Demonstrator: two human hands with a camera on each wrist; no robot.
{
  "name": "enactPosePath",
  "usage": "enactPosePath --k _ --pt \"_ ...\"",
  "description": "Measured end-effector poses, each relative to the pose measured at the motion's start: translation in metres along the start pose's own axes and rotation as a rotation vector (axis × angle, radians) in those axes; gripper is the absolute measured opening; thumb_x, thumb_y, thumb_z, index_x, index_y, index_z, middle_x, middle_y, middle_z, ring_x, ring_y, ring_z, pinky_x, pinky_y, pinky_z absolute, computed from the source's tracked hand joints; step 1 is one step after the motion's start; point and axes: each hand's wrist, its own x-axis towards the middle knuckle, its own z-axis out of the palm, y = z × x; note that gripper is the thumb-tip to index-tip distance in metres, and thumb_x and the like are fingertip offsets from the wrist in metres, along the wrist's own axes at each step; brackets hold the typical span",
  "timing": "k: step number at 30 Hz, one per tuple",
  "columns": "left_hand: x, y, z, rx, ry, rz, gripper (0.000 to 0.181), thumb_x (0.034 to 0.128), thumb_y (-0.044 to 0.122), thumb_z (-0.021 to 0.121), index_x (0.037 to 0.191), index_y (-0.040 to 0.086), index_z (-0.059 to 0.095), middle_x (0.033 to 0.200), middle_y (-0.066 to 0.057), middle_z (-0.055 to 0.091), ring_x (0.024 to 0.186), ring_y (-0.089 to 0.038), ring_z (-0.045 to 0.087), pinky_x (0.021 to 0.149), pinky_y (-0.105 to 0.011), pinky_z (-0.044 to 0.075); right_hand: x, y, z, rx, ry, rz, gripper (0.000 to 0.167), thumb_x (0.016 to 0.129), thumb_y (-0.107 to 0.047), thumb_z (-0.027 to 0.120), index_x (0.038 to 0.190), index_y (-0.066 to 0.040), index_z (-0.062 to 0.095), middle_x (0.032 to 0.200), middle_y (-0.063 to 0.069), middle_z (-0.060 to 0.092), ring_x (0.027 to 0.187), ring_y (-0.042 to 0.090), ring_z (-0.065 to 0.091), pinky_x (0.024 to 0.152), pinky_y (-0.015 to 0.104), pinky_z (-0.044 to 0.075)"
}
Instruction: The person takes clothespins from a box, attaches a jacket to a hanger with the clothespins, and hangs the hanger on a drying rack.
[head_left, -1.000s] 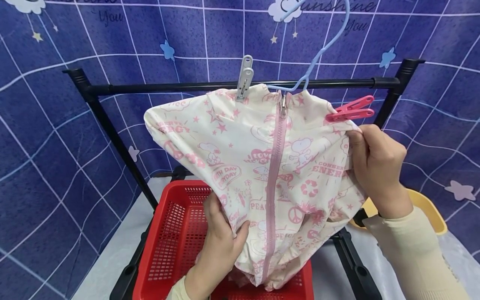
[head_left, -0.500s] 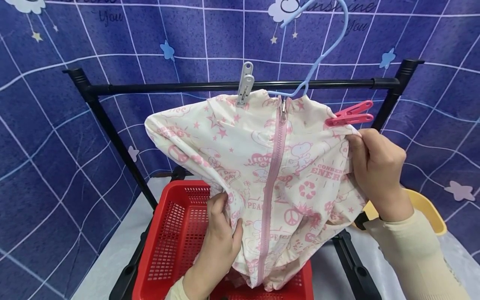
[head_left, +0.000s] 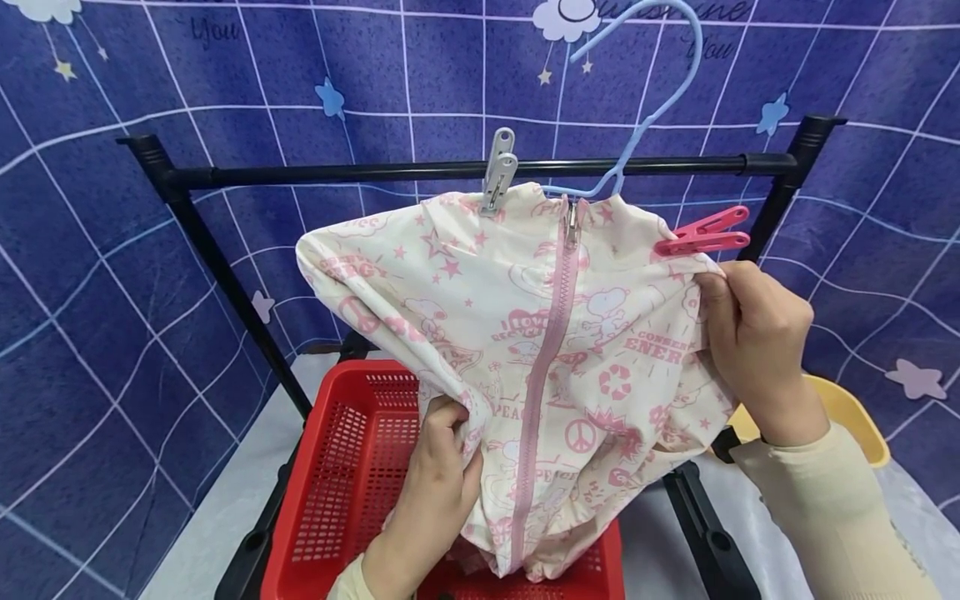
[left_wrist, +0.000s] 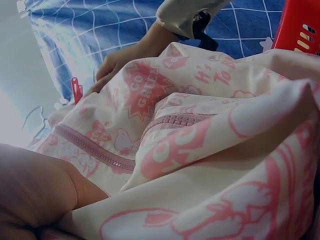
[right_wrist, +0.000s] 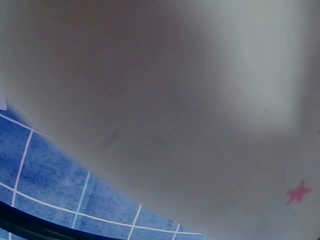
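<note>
A white zip-up jacket with pink prints (head_left: 510, 333) hangs on a light blue hanger (head_left: 651, 117), whose hook stands above the collar. My left hand (head_left: 437, 467) grips the jacket's edge at the lower left, with some fingers hidden in the fabric. At the upper right, my right hand (head_left: 761, 333) pinches the shoulder or sleeve cloth just below a pink clothespin (head_left: 705, 232). A grey clothespin (head_left: 498, 172) is clipped near the collar on the other side. In the left wrist view the jacket's pink zipper (left_wrist: 95, 145) runs across the cloth. Blurred fabric fills most of the right wrist view.
Behind the jacket runs a black rack bar (head_left: 337, 173) on two posts. Below stands a red perforated basket (head_left: 330, 500), and a yellow container (head_left: 847, 417) sits behind my right forearm. A blue gridded curtain (head_left: 225, 75) covers the back.
The jacket, hanger and clothespins have dropped slightly, showing more of the hook. My left hand's fingers have curled further into the jacket's edge, folding the cloth. My right hand keeps its hold.
</note>
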Motion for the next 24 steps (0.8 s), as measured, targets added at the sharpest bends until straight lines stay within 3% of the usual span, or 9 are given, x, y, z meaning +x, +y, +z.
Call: enactPosePath --k 7,12,17,24 --pt "0.001 -0.002 0.002 0.015 0.006 0.029 0.056 0.0649 -0.026 0.069 0.110 -0.006 0.040 0.108 -0.018 0.046 0.094 -0.026 0.054 0.081 -0.035 0.048 -0.001 0.002 -0.003 -0.009 -0.021 -0.006 0.059 0.102 -0.048 0.048 0.078 0.006 0.055 0.061 0.017 0.047 0.050 0.028 0.041 0.054 0.028 0.029" --pt "0.001 -0.002 0.001 0.062 0.014 0.046 0.052 0.0641 -0.024 0.071 0.104 -0.006 0.043 0.104 -0.017 0.048 0.092 -0.026 0.053 0.079 -0.033 0.048 -0.001 0.004 -0.004 -0.024 -0.013 -0.003 0.060 0.102 -0.049 0.048 0.078 0.005 0.055 0.061 0.017 0.048 0.049 0.030 0.041 0.054 0.032 0.029" --pt "0.000 -0.002 -0.003 0.121 -0.033 0.030 0.047 0.0691 -0.017 0.076 0.105 -0.003 0.049 0.105 -0.016 0.049 0.093 -0.027 0.053 0.079 -0.036 0.051 -0.001 0.005 -0.006 -0.042 -0.028 -0.005 0.058 0.102 -0.048 0.048 0.079 0.005 0.055 0.061 0.017 0.048 0.049 0.031 0.042 0.053 0.034 0.028" --pt "-0.003 -0.004 -0.010 0.185 -0.092 0.053 0.043 0.0754 -0.009 0.075 0.112 -0.001 0.053 0.100 -0.012 0.051 0.090 -0.028 0.054 0.079 -0.039 0.050 -0.001 0.007 -0.009 -0.039 -0.052 -0.023 0.057 0.102 -0.047 0.049 0.079 0.005 0.056 0.060 0.017 0.048 0.048 0.030 0.042 0.053 0.034 0.029"
